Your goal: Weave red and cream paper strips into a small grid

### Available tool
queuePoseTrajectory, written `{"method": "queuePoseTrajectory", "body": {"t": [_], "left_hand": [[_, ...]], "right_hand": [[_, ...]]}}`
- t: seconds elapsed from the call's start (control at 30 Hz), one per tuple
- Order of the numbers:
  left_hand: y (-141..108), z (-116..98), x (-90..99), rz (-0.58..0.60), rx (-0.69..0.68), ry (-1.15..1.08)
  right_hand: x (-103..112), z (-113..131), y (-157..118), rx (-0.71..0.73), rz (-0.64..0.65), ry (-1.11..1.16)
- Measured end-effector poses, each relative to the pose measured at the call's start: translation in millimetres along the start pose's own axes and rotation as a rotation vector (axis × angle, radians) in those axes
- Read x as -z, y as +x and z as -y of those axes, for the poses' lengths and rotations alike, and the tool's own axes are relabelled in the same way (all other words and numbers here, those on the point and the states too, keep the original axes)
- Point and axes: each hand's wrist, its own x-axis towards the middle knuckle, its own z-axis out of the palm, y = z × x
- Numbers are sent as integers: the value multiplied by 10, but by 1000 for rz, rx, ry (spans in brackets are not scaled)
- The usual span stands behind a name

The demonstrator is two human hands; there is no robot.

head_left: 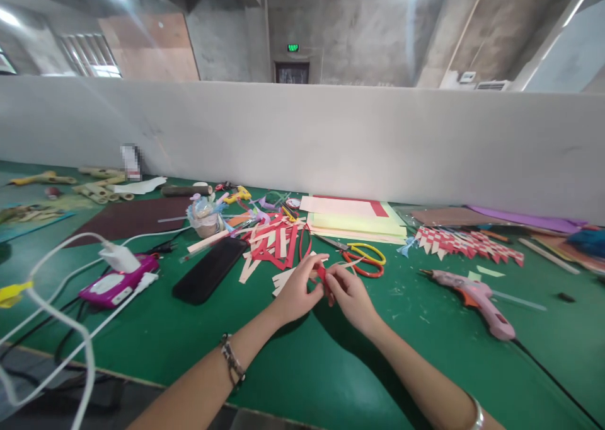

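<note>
A small red strip [322,272] is being pinched between the fingertips of the left hand [301,285] and the right hand [348,291], just above the middle of the green surface [283,379]. Both hands are being kept narrow, with their fingers curled in and nearly brought together; the exact shape of the strip is being hidden by them. A pale strip [352,263] is being seen beside the right fingers. Behind the right hand, scissors [352,251] with red and yellow handles are being left lying. A pile of red and pale strips [278,241] is being spread beyond the left hand, with a black phone [210,271] being kept to its left. Sheets of paper [359,225] are being stacked behind the scissors. To the right, a pink glue gun [477,294] is being rested on its side, with a red-and-white woven piece [466,244] being laid behind it. At far left, a white plug [120,258] is being held in a purple power strip [116,285].
</note>
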Motion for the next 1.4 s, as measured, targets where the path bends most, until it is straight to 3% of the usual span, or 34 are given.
{"method": "queuePoseTrajectory", "body": {"t": [0.17,0.27,0.4,0.47,0.6,0.73,0.93,1.17,1.4], "left_hand": [[33,2,-1,12,132,-238],[64,21,22,-8,239,-336],[76,44,56,123,488,-621],[75,45,73,160,563,-770],[80,44,82,126,604,-930],[85,40,60,90,620,-948],[84,-12,70,153,611,-987],[103,-15,89,-75,680,-946],[132,47,129,-177,688,-612]], "right_hand": [[22,26,-2,59,-14,-199],[40,26,0,169,-14,-378],[65,6,-2,288,20,-576],[69,10,-13,296,50,-632],[56,40,-36,266,80,-793],[42,54,-32,240,121,-795],[35,33,-30,221,77,-813],[7,49,-29,177,110,-704],[43,53,-9,75,43,-598]]}}
